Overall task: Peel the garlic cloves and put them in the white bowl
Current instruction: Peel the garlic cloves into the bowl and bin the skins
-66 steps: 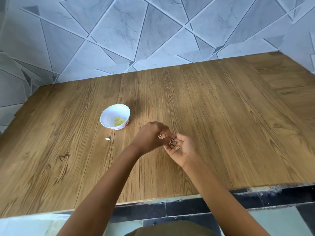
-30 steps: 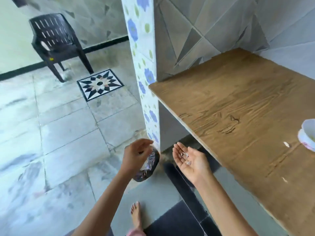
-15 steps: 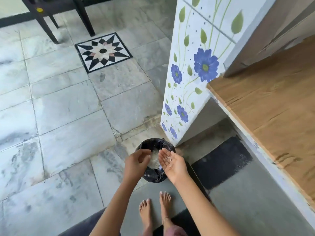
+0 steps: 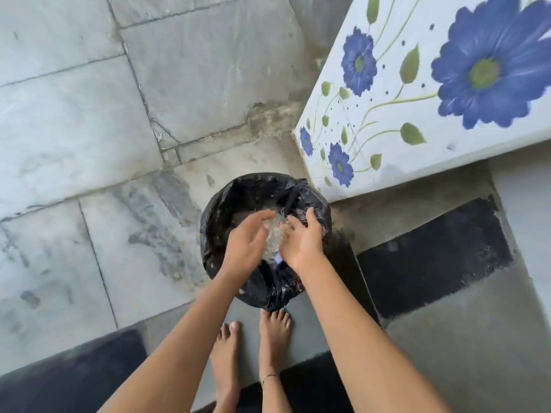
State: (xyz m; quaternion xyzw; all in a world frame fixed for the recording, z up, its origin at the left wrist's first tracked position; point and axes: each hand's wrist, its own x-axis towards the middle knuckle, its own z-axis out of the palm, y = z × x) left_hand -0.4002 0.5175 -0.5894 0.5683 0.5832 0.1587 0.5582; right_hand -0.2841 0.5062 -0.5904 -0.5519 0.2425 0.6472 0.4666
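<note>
Both my hands hover over a small bin lined with a black bag [image 4: 220,210] on the floor. My left hand [image 4: 246,242] is flat with fingers extended, its palm turned toward my right hand [image 4: 302,241], whose fingers are spread. A pale heap of garlic skins [image 4: 272,234] lies in the bin between and below the hands. Neither hand visibly holds anything. The white bowl and the garlic cloves are out of view.
The bin stands against the corner of a white tiled counter side with blue flowers [image 4: 417,93]. Grey marble floor tiles [image 4: 89,114] spread to the left. My bare feet [image 4: 250,347] stand just behind the bin, on grey floor beside a dark mat [image 4: 432,257].
The view swung from the wooden counter down to the floor bin. My right palm held skin scraps a second ago; now both hands are over the bin with nothing seen in them.
</note>
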